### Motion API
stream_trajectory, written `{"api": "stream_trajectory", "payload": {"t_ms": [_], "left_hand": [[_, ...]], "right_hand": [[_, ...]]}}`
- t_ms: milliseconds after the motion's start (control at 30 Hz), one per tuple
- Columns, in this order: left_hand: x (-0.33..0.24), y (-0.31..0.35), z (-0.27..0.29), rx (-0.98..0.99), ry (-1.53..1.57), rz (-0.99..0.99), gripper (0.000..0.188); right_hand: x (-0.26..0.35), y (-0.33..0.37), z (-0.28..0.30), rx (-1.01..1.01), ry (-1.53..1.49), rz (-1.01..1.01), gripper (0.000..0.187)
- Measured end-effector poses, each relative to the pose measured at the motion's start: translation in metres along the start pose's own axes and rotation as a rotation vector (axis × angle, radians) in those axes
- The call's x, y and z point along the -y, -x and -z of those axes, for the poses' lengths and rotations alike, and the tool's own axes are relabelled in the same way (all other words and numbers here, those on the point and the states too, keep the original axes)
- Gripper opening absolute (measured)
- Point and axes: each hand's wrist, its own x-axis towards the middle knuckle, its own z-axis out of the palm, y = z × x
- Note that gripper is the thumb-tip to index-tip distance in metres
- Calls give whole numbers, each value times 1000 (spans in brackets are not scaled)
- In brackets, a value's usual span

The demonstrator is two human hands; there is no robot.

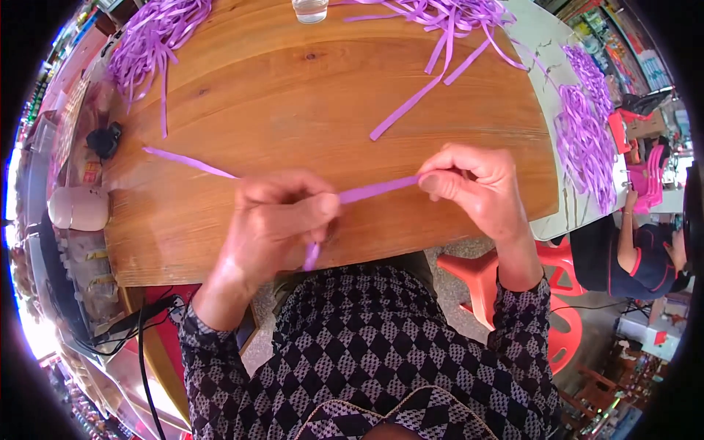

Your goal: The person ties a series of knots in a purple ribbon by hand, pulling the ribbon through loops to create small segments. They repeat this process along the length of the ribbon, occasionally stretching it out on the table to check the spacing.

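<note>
A purple ribbon (379, 190) is stretched between my two hands above the near part of the wooden table (293, 110). My left hand (282, 209) is closed round it, and a short end hangs below those fingers. One more length of purple ribbon runs from behind the left hand toward the table's left side; whether it is the same piece is hidden by the hand. My right hand (473, 183) pinches the ribbon's right end between thumb and forefinger.
Purple ribbon piles lie at the far left (158, 44) and far right (451, 18), with another pile (587, 136) on a white table. A clear cup (310, 10) stands at the far edge. Red stools (480, 282) and a seated person (631, 253) are at the right.
</note>
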Motion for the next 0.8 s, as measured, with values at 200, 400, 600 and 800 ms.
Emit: {"api": "stream_trajectory", "payload": {"t_ms": [200,400,600,800], "left_hand": [[1,-3,6,-65,-208,-518,13],[2,-9,6,131,310,-184,15],[13,-16,-25,-159,95,-100,16],[14,-3,-17,-12,-110,34,18]], "right_hand": [[-18,5,-6,-84,-55,-12,6],[-23,1,-26,-168,334,278,7],[-16,8,-68,-13,639,704,17],[-6,-2,-51,-184,574,694,20]]}}
